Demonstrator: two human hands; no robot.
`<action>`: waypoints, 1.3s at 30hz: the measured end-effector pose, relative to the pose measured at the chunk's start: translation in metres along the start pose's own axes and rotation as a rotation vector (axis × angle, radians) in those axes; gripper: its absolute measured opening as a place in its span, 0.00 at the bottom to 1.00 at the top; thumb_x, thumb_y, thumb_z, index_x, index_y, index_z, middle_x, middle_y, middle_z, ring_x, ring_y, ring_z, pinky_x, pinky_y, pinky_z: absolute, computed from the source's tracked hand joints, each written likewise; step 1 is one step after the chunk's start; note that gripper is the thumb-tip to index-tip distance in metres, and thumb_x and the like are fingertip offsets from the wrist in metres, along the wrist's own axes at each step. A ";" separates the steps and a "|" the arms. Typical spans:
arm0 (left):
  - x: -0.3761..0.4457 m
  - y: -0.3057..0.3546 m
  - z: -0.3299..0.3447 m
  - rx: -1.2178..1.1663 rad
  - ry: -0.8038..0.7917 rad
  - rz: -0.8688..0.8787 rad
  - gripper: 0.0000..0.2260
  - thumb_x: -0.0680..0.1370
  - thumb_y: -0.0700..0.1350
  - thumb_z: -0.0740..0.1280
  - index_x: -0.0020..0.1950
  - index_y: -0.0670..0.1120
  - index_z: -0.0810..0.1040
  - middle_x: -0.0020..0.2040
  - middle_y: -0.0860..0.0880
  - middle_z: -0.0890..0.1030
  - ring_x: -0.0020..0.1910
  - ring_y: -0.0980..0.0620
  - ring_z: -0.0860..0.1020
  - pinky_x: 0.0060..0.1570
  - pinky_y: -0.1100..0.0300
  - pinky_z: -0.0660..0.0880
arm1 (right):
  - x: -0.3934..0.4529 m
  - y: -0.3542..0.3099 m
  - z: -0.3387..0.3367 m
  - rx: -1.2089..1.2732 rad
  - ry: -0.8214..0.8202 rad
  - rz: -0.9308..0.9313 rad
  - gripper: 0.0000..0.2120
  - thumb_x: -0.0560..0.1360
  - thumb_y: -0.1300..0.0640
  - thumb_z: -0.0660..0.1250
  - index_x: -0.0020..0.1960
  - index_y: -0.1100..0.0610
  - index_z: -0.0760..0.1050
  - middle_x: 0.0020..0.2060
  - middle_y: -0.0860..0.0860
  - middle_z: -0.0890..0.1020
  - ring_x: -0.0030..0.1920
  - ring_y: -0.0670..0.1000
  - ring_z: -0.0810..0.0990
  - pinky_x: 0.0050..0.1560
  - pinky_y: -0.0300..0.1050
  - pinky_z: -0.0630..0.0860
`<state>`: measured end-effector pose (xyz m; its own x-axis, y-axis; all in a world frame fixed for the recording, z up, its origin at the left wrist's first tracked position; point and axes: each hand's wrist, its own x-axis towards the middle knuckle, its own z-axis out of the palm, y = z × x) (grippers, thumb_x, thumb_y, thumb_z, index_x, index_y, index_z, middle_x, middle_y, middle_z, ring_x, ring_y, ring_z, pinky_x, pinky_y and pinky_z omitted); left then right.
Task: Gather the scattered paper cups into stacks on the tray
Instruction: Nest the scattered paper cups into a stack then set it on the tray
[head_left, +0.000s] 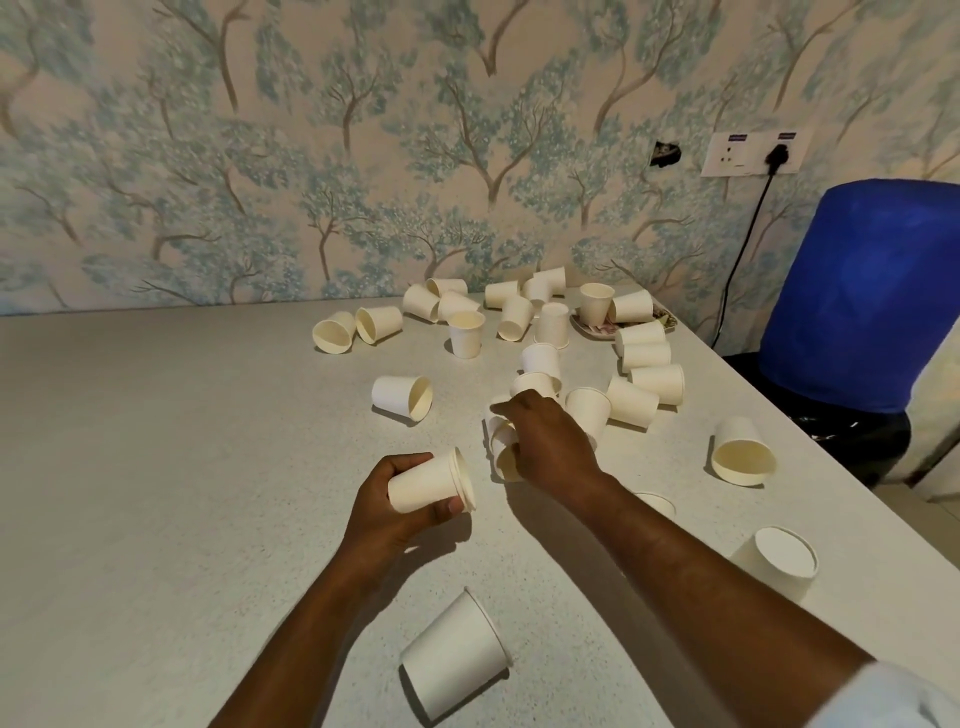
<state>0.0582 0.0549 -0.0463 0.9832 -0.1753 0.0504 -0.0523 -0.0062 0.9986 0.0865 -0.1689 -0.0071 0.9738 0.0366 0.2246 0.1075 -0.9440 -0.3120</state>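
Note:
Several white paper cups lie scattered over a grey speckled table (156, 467). My left hand (400, 512) grips a short nested stack of cups (428, 483) on its side, rims pointing right. Just to its right, my right hand (545, 441) reaches down over a cup (506, 452) lying on the table, fingers curled around it. A lone cup (402, 397) lies left of that hand. The tray (597, 327), a patterned plate at the far right of the table, is mostly hidden by cups on and around it.
One cup (454, 657) lies near the table's front edge between my forearms. Others rest at the right edge: an open-mouthed cup (743, 452) and an upturned cup (782, 558). A blue-covered chair (862, 296) stands right of the table. A wallpapered wall backs it.

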 end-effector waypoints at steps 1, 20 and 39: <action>0.000 -0.001 -0.002 -0.021 0.004 0.000 0.31 0.60 0.49 0.83 0.61 0.54 0.78 0.52 0.54 0.83 0.51 0.59 0.83 0.38 0.65 0.81 | 0.002 0.000 0.002 -0.030 0.014 -0.001 0.29 0.73 0.63 0.74 0.73 0.51 0.74 0.69 0.51 0.76 0.66 0.54 0.78 0.64 0.50 0.76; 0.010 -0.012 -0.003 -0.165 -0.056 -0.091 0.30 0.61 0.50 0.85 0.61 0.57 0.79 0.56 0.49 0.82 0.55 0.44 0.83 0.45 0.45 0.84 | -0.021 0.008 -0.015 0.510 0.343 0.261 0.10 0.77 0.62 0.67 0.53 0.51 0.83 0.48 0.47 0.84 0.49 0.51 0.80 0.47 0.46 0.74; 0.005 0.002 0.021 -0.078 -0.200 -0.029 0.32 0.61 0.51 0.84 0.62 0.56 0.77 0.57 0.52 0.82 0.59 0.45 0.81 0.53 0.47 0.83 | -0.040 -0.020 -0.002 0.858 -0.140 0.290 0.16 0.83 0.64 0.61 0.69 0.60 0.75 0.65 0.55 0.79 0.68 0.54 0.76 0.71 0.56 0.73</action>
<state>0.0596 0.0335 -0.0439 0.9294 -0.3683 0.0250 -0.0026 0.0611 0.9981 0.0449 -0.1525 -0.0082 0.9953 -0.0716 -0.0659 -0.0873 -0.3569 -0.9301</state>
